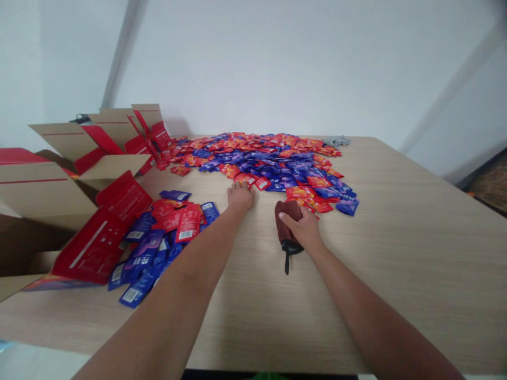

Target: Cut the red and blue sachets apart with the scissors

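At the near edge of the big pile, my left hand (241, 195) has its fingers curled down onto a red packet (249, 179). The fingertips are partly hidden against the packets. My right hand (308, 227) grips a dark brown cloth pouch (284, 224) just above the tabletop, thumb on top. The pouch has a black band at its near end and a black loop hanging from it. Behind both hands spreads the heap of small red and blue-purple packets (253, 158). Several orange-red packets (322, 206) lie right beside the pouch.
To the left stand open cardboard boxes (35, 190) with red printed flaps. A smaller heap of red and blue packets (146, 253) lies by the nearest box, partly behind my left forearm. A grey cloth (336, 141) rests at the back of the wooden table (412, 243).
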The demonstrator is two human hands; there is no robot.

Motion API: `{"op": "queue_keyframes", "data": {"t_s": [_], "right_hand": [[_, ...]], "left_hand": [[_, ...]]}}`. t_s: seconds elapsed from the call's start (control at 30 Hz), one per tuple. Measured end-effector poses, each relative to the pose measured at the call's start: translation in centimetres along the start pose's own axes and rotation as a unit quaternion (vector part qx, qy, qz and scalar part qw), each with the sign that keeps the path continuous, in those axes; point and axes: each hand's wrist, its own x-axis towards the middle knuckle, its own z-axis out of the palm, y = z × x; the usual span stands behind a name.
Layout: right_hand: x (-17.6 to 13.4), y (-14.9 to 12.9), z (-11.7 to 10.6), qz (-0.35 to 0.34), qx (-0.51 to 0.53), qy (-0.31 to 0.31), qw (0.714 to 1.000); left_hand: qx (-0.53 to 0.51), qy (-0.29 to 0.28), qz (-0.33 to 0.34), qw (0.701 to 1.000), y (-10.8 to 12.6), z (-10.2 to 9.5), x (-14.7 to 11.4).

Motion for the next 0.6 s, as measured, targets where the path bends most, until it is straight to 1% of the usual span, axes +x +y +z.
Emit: {"op": "queue_keyframes", "data": {"t_s": [0.13, 0.27, 0.37, 0.47, 0.5, 0.6], "right_hand": [[0.2, 0.4, 0.1, -0.016, -0.031, -0.009, 0.999], [0.3, 0.6, 0.2, -0.029, -0.036, -0.01, 0.999], [0.2, 0.5, 0.1, -0.033, -0.047, -0.019, 0.998], [0.1, 0.4, 0.0, -0.046, -0.07, -0.035, 0.996], [0.0, 0.3, -0.1, -0.051, -0.076, -0.043, 0.995], [-0.3, -0.2, -0.6, -0.066, -0.09, -0.088, 0.99]], "left_hand": [[0.013, -0.002, 0.033, 0.999, 0.1, -0.6, -2.4], [0.02, -0.017, 0.077, 0.997, 0.4, -1.3, -6.3], [0.016, -0.033, 0.118, 0.992, 0.8, -2.2, -10.0], [0.007, -0.05, 0.151, 0.987, 1.4, -3.8, -14.5], [0.001, -0.055, 0.176, 0.983, 1.6, -4.4, -16.0], [-0.005, -0.059, 0.23, 0.971, 2.2, -6.3, -20.0]]}}
